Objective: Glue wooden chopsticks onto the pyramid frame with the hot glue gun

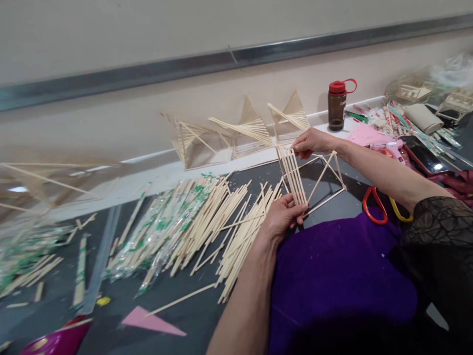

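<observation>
A wooden stick frame point(320, 185) stands on the dark table, with a row of parallel sticks point(293, 172) along its left side. My left hand point(285, 217) pinches the lower end of this row between thumb and fingers. At the row's upper end, the closed fingers of my right hand point(307, 142) hold the stick ends. Loose sticks point(244, 241) lie in a spread pile left of my left hand, beside sticks in green-printed clear wrappers point(162, 222).
Finished stick models point(244, 128) stand along the wall. Behind my right arm are a brown bottle point(336, 106), a phone point(423, 154) and a pink glue gun point(393, 149). Red-handled scissors point(374, 206) lie below that arm. A pink paper triangle point(153, 321) and a ruler point(101, 261) lie at left.
</observation>
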Demonstrator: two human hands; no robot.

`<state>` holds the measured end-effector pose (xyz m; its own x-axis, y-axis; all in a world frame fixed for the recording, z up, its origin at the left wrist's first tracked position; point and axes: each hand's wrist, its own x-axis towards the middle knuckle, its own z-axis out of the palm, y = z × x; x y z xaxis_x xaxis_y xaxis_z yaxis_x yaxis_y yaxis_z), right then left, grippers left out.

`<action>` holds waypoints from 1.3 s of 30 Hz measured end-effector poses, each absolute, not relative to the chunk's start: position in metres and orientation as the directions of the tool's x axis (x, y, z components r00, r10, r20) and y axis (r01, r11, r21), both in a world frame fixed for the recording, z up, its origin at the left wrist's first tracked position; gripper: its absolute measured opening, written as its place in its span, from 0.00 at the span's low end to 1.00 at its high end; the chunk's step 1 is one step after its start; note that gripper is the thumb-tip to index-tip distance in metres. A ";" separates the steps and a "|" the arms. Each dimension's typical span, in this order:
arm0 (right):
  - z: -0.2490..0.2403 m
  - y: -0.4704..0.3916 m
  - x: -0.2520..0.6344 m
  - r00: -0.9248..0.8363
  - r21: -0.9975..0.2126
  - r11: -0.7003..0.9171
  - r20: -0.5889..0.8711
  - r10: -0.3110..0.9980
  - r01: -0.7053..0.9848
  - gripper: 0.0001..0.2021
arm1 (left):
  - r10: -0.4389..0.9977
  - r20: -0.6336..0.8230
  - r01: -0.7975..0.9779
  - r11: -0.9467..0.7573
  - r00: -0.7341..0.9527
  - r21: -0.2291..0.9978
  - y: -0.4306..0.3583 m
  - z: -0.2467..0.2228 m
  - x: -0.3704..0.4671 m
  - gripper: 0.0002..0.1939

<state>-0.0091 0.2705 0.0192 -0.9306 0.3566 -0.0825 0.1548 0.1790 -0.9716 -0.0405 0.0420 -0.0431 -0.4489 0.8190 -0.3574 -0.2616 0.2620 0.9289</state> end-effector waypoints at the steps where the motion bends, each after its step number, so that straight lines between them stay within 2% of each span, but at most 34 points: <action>1: 0.020 0.270 -0.009 -0.930 -0.972 0.178 -0.082 0.359 0.155 0.13 | 0.819 -0.358 -0.262 0.262 -0.449 0.929 0.042 -0.043 -0.040 0.27; 9: 0.027 0.267 -0.006 -0.918 -0.965 0.160 -0.136 0.372 0.208 0.13 | 0.815 -0.361 -0.264 0.264 -0.454 0.928 0.040 -0.043 -0.041 0.26; 17: 0.035 0.259 -0.005 -0.909 -0.942 0.216 -0.157 0.386 0.255 0.16 | 0.816 -0.365 -0.268 0.268 -0.448 0.926 0.041 -0.042 -0.041 0.26; 21: 0.034 0.261 -0.004 -0.909 -0.948 0.179 -0.183 0.374 0.264 0.15 | 0.818 -0.359 -0.259 0.266 -0.448 0.929 0.041 -0.043 -0.041 0.25; 24: 0.030 0.265 -0.003 -0.924 -0.964 0.155 -0.149 0.352 0.214 0.16 | 0.820 -0.358 -0.248 0.271 -0.447 0.930 0.041 -0.044 -0.041 0.23; 28: 0.026 0.267 -0.003 -0.929 -0.965 0.199 -0.090 0.360 0.171 0.13 | 0.815 -0.362 -0.250 0.273 -0.453 0.929 0.040 -0.042 -0.041 0.23; 39: 0.027 0.266 -0.007 -0.928 -0.961 0.220 -0.081 0.363 0.170 0.11 | 0.820 -0.358 -0.259 0.264 -0.447 0.929 0.040 -0.045 -0.042 0.25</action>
